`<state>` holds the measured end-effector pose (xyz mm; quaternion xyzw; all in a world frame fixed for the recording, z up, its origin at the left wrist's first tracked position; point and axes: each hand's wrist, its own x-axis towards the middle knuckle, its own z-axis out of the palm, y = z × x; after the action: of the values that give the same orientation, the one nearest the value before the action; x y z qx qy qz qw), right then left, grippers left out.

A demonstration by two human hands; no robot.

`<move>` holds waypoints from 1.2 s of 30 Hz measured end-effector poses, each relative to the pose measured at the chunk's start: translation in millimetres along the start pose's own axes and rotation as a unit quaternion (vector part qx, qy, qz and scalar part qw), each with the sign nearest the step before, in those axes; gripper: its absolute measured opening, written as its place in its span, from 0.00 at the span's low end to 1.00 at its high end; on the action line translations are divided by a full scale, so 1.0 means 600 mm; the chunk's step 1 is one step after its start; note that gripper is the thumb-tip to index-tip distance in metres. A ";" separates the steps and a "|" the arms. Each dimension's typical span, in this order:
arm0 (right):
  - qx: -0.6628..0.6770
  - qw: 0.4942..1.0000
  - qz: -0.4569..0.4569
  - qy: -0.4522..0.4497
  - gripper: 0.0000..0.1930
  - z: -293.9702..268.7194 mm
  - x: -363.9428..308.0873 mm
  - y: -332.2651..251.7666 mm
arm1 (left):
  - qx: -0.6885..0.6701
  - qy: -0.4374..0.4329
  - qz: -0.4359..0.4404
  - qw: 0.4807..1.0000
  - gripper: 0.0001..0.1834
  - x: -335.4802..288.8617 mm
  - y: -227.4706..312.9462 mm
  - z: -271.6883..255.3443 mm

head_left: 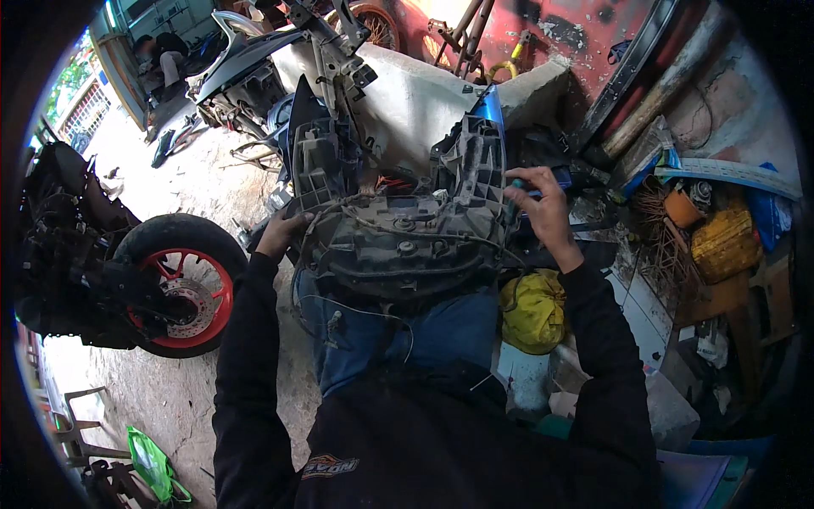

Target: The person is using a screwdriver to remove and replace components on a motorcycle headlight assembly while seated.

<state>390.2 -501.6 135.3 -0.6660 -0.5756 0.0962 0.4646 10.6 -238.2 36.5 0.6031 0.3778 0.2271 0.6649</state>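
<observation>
Across my lap rests a large black plastic motorcycle fairing (407, 246), its ribbed inner side facing up, with two arms reaching away from me and cables running over it. At its left edge, my left hand (284, 235) is closed around the rim; some fingers are hidden beneath. My right hand (547, 214) is beside the right arm of the fairing, fingers pinched on a screwdriver (511, 200) with a teal handle. The tool's tip cannot be made out against the dark plastic. A thin pale wire (411, 335) hangs loose over my jeans.
A motorcycle wheel with a red rim (222, 297) stands at left. On the right lie a yellow bag (532, 312), rusty rods (666, 225) and an orange-yellow container (727, 244). Ahead are a partly stripped motorcycle (246, 81) and a low pale wall (424, 85). Another person (163, 58) sits far left.
</observation>
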 end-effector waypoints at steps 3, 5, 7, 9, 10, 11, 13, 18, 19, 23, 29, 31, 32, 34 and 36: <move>0.123 0.992 0.034 -0.020 0.17 -0.016 0.000 0.027 | 0.010 -0.006 0.007 1.000 0.19 0.006 0.001 0.005; 0.294 0.953 0.045 -0.048 0.17 -0.008 0.001 0.016 | 0.017 -0.004 0.011 1.000 0.19 0.004 -0.005 -0.003; 0.022 0.999 -0.001 0.023 0.17 -0.004 -0.001 -0.002 | 0.039 0.005 -0.002 0.999 0.19 0.008 -0.008 -0.010; 0.007 1.000 -0.008 0.025 0.17 -0.003 -0.002 0.004 | 0.025 0.002 -0.002 1.000 0.20 0.008 -0.011 -0.008; -0.009 1.000 -0.014 0.025 0.17 -0.004 -0.003 0.007 | 0.010 -0.001 -0.003 1.000 0.20 0.009 -0.011 -0.007; -0.010 1.000 -0.015 0.026 0.17 -0.006 -0.002 0.007 | 0.010 -0.001 -0.002 1.000 0.20 0.010 -0.010 -0.006; 0.181 0.983 0.018 0.014 0.17 -0.007 0.000 0.006 | 0.020 -0.008 0.016 1.000 0.20 0.008 -0.007 -0.005; -0.020 0.998 -0.006 0.055 0.18 -0.001 -0.005 0.004 | 0.035 0.001 0.025 0.999 0.20 0.002 -0.004 -0.001; 0.019 0.998 -0.004 0.052 0.18 -0.006 -0.005 0.010 | 0.016 -0.004 0.021 1.000 0.20 0.005 -0.006 0.000; 0.272 0.962 0.001 -0.036 0.17 -0.012 0.001 0.002 | 0.015 0.001 0.008 1.000 0.21 0.013 -0.018 -0.013; 0.182 0.980 0.082 0.003 0.15 -0.005 -0.006 0.007 | 0.001 -0.005 0.014 1.000 0.23 0.021 -0.031 -0.017; 0.436 0.895 0.084 -0.042 0.15 -0.012 -0.006 0.017 | 0.018 0.025 0.035 0.999 0.21 0.022 -0.030 -0.010; 0.436 0.895 0.085 -0.041 0.15 -0.010 -0.007 0.021 | 0.019 0.024 0.035 0.999 0.21 0.021 -0.030 -0.006; 0.107 0.994 0.022 -0.006 0.18 -0.003 -0.006 0.017 | 0.004 0.018 0.045 0.999 0.20 0.020 -0.029 -0.004; 0.031 0.999 0.019 0.005 0.19 0.000 -0.007 -0.004 | 0.007 0.010 0.024 1.000 0.22 0.022 -0.030 -0.017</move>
<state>387.0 -505.5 135.2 -0.6625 -0.5569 0.1197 0.4864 7.9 -224.7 15.8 0.6146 0.3711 0.2465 0.6510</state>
